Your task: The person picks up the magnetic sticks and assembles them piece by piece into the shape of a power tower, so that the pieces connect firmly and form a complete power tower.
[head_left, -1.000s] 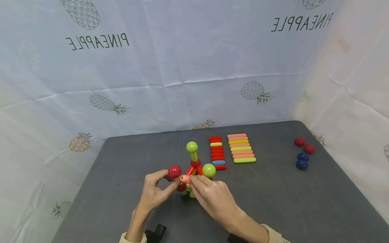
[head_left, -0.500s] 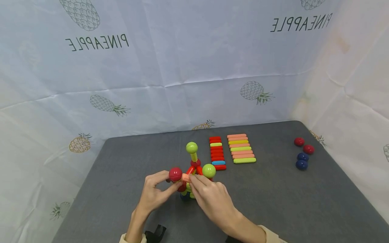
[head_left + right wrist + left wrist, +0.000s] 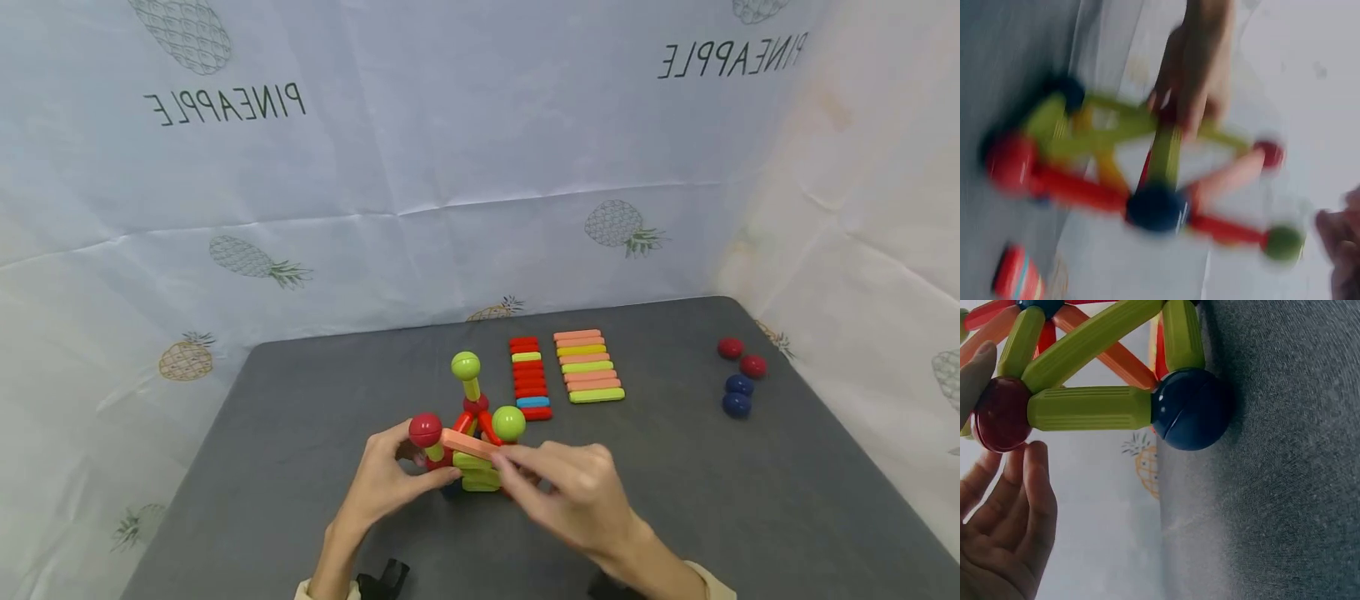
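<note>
A model of coloured magnetic rods and balls (image 3: 478, 475) stands in front of me on the dark table. My left hand (image 3: 384, 477) grips its near left corner; the left wrist view shows thumb and fingers on either side of a dark red ball (image 3: 1002, 415). A salmon rod (image 3: 468, 444) slants across the top of the model, its left end close to the upper red ball (image 3: 425, 430). My right hand (image 3: 577, 492) overlaps the rod's other end in the head view. Blurred in the right wrist view, its fingers (image 3: 1342, 240) are loosely bent, apart from the model, with nothing between them.
Behind the model lie a column of mostly red rods (image 3: 529, 379) and one of salmon, yellow and green rods (image 3: 588, 367). Two red balls (image 3: 753, 366) and two blue balls (image 3: 737, 405) lie near the table's right edge. A white pineapple-print cloth (image 3: 450, 167) hangs behind.
The salmon rod, pinched in my right hand and pointing at the red ball earlier, now lies across the model's top. My right hand has drawn back to the right; the left keeps its grip.
</note>
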Motion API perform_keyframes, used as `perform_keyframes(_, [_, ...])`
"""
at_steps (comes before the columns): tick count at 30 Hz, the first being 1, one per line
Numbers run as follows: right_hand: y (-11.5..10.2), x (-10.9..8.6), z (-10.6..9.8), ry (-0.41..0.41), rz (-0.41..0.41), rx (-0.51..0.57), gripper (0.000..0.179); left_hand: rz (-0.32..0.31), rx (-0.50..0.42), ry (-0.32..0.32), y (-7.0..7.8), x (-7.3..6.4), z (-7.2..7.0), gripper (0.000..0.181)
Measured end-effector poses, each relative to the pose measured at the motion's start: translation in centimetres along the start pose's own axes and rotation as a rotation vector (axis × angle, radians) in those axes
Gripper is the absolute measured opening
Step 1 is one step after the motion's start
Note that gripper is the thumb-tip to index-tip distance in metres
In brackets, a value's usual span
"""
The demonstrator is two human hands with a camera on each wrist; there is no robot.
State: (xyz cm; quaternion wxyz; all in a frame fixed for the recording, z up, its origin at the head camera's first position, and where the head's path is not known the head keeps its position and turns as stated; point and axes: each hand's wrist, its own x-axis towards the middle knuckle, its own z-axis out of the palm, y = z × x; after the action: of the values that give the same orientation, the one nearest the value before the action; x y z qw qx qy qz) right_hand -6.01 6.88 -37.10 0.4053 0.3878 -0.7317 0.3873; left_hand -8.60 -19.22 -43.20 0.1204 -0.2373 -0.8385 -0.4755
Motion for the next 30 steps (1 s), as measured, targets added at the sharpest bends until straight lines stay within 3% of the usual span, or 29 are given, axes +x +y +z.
perform_keyframes(3, [2.5,0.7,-1.3,0.139,-0.002,0.008,0.031,-0.040,-0.058,-0.027,-0.2,0.0,-0.3,0.042])
perform_keyframes(6, [4.9,1.0,-2.6,0.167,0.090,-0.007,0.024,-0.044,-0.125,-0.087,-0.7,0.2,-0.8,0.042])
perform_keyframes(10, [7.5,0.6,-3.6,-0.006,0.320,-0.133,0.012,-0.049,-0.159,-0.120,-1.5,0.7,-1.5,0.040])
perform_keyframes(13, [9.2,-0.3,-3.5,-0.230,0.490,-0.273,0.003,-0.074,-0.099,-0.040,-2.0,0.9,-1.9,0.041])
perform_keyframes(15, [10.4,-1.0,-3.1,-0.374,0.560,-0.340,0.010,-0.088,-0.041,0.030,-2.3,0.9,-2.0,0.044])
perform_keyframes(18, [12.1,-2.0,-2.5,-0.512,0.597,-0.399,0.020,-0.100,0.027,0.060,-2.4,0.5,-1.8,0.061])
perform_keyframes(21, [13.5,-3.0,-2.2,-0.586,0.609,-0.440,0.024,-0.153,0.020,-0.010,-1.9,0.1,-1.2,0.093])
perform_keyframes(24, [14.5,-3.8,-2.1,-0.650,0.622,-0.453,0.024,-0.255,-0.005,-0.071,-1.1,-0.1,0.0,0.120])
perform_keyframes(27, [15.1,-4.5,-2.0,-0.687,0.613,-0.451,0.023,-0.318,-0.006,-0.062,-0.5,0.0,1.5,0.133])
perform_keyframes(30, [15.4,-4.8,-1.8,-0.691,0.589,-0.453,0.025,-0.317,0.017,-0.015,-0.1,0.1,2.7,0.136])
